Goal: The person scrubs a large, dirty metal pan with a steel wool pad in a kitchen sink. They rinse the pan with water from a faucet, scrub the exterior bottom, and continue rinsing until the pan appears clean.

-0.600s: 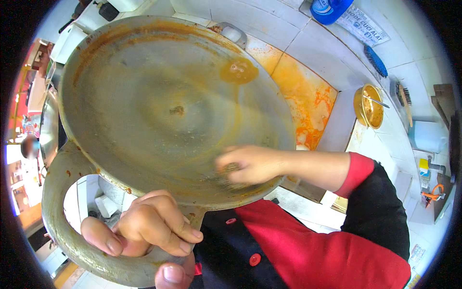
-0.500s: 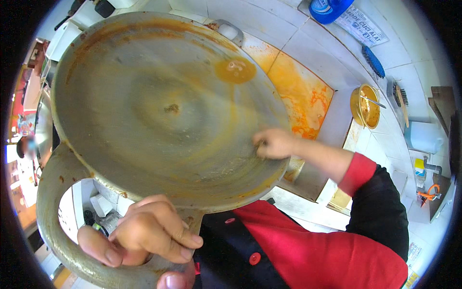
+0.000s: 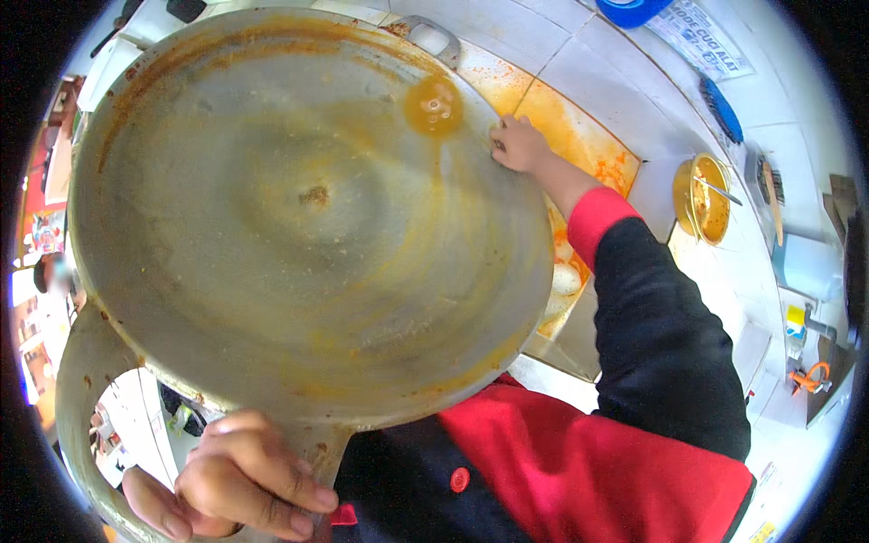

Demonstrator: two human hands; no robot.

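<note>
A large grey metal wok (image 3: 299,299), streaked with yellow-brown residue, is tilted before me and fills much of the view. My left hand (image 3: 235,484) is closed round its loop handle (image 3: 77,389) at the lower left. On the wok's inner right side, close to the rim, my right hand (image 3: 520,145) presses with bent fingers. Something small and dark shows at those fingertips, too little to name. Left of that hand, a small orange-yellow puddle (image 3: 434,106) lies inside the wok. A second handle (image 3: 433,41) sticks out at the far rim.
Behind the wok is a basin (image 3: 543,118) with orange stains. A yellow metal pot (image 3: 711,217) with a utensil in it stands on the right. Beyond are a blue brush (image 3: 721,109), a wooden-handled brush (image 3: 772,199) and an orange-handled valve (image 3: 808,377). A blue container (image 3: 625,9) is at the top.
My right hand has moved up along the wok's right side, from low near the rim toward the puddle. The wok and my left hand have shifted slightly left in view.
</note>
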